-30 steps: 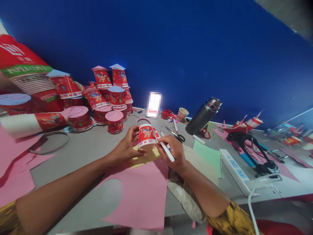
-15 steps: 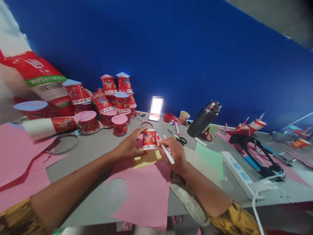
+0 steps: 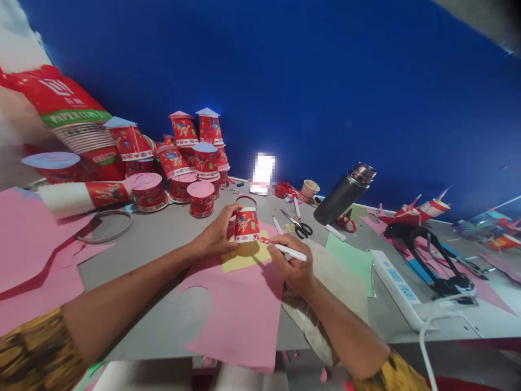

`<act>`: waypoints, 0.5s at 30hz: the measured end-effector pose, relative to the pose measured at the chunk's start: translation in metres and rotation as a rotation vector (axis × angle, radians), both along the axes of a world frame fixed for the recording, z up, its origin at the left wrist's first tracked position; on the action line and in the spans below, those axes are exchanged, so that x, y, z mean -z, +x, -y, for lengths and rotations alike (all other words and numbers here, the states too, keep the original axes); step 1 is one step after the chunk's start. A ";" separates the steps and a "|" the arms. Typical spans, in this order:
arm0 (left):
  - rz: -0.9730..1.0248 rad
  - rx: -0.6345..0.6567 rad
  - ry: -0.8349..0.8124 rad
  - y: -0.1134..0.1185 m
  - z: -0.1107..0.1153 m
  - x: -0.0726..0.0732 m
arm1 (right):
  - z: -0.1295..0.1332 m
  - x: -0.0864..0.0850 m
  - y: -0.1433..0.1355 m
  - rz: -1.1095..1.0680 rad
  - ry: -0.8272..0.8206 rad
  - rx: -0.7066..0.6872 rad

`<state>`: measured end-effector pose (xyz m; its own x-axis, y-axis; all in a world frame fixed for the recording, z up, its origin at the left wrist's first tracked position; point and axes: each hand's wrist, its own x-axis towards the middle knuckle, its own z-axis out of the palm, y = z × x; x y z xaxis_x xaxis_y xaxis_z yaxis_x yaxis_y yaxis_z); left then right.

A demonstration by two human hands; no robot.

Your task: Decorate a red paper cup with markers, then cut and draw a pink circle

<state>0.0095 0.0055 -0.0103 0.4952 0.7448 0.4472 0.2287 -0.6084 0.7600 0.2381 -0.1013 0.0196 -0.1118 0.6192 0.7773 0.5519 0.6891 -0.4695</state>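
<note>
A red patterned paper cup (image 3: 246, 222) stands upside down on a yellow sheet of paper (image 3: 240, 259). My left hand (image 3: 217, 231) grips it from the left, thumb low and fingers round the far side. In my right hand (image 3: 296, 267) is a white marker (image 3: 291, 252), pinched between thumb and fingers. Its red tip end points left at the cup's lower edge, where the yellow paper begins; whether it touches is too small to tell. Under the yellow sheet lies a large pink sheet (image 3: 248, 320) with a round cut-out.
Stacked red cups with paper tops (image 3: 205, 160) stand at the left, near a bag of paper cups (image 3: 69, 103). Black-handled scissors (image 3: 302, 229), a dark flask (image 3: 342, 195) and green paper (image 3: 350, 260) lie beyond my right hand. A power strip (image 3: 396, 288) is farther right.
The marker has swung from a steep slant beside the cup to a flatter one, its tip now at the cup's lower edge. My right hand has turned with it; my left keeps its grip.
</note>
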 end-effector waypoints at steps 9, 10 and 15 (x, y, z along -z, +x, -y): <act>-0.014 0.008 -0.001 0.000 0.001 0.000 | 0.001 -0.003 -0.002 0.074 -0.007 -0.037; -0.020 0.003 0.002 0.000 0.002 0.000 | 0.001 -0.003 -0.001 0.074 -0.010 -0.036; -0.025 0.018 -0.026 0.000 0.004 -0.004 | 0.002 -0.003 -0.001 0.083 -0.002 -0.066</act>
